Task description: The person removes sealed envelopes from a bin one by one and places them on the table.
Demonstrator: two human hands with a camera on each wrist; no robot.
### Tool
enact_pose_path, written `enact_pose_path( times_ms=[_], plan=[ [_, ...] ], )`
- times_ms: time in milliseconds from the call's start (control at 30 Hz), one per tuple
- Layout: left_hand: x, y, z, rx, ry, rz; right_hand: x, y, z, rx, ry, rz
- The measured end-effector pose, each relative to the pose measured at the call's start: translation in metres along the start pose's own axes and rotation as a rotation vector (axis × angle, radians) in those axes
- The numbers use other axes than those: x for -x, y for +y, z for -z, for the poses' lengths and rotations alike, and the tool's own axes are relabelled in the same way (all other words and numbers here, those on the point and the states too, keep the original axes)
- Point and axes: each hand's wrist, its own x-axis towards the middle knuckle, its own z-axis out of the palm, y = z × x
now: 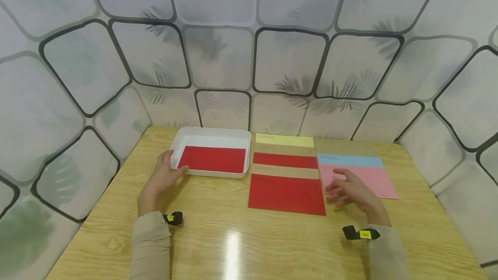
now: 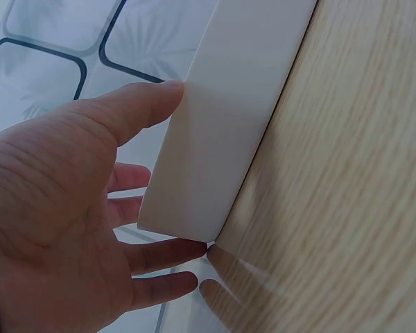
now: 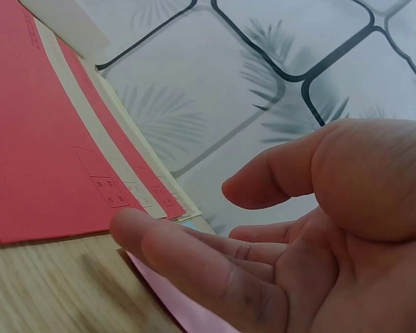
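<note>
My left hand (image 1: pixel 162 177) is at the front left corner of a white tray (image 1: pixel 218 131), its thumb touching the rim and its fingers along the left side. In the left wrist view those fingers look fairly straight beside the white wall (image 2: pixel 215 125). A red envelope (image 1: pixel 214 159) lies flat inside the tray. Over the lower left part of a pink envelope (image 1: pixel 373 180) hovers my right hand (image 1: pixel 352 191), loosely bent and holding nothing. Its fingertips come near the right edge of the front red envelope (image 1: pixel 285 193) in the middle column.
Behind that red envelope, overlapping strips of brown (image 1: pixel 285 171), red (image 1: pixel 285 160) and yellow envelopes (image 1: pixel 284 140) show. A blue envelope (image 1: pixel 350 160) and a brown one (image 1: pixel 344 146) lie behind the pink one. Patterned panels (image 1: pixel 289 62) enclose the wooden table (image 1: pixel 210 228) at the back and sides.
</note>
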Motion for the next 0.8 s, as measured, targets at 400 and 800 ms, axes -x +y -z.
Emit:
enact_pose_path(
  times_ms=[400,800],
  plan=[
    [0.0002,-0.0022,0.0006,-0.002,-0.001,-0.013,-0.0001,-0.0004,-0.0009,0.006,0.002,0.01],
    [0.0013,-0.0005,0.0001,0.001,0.003,-0.006,-0.0037,0.0004,-0.0059,0.009,0.018,-0.002]
  ],
)
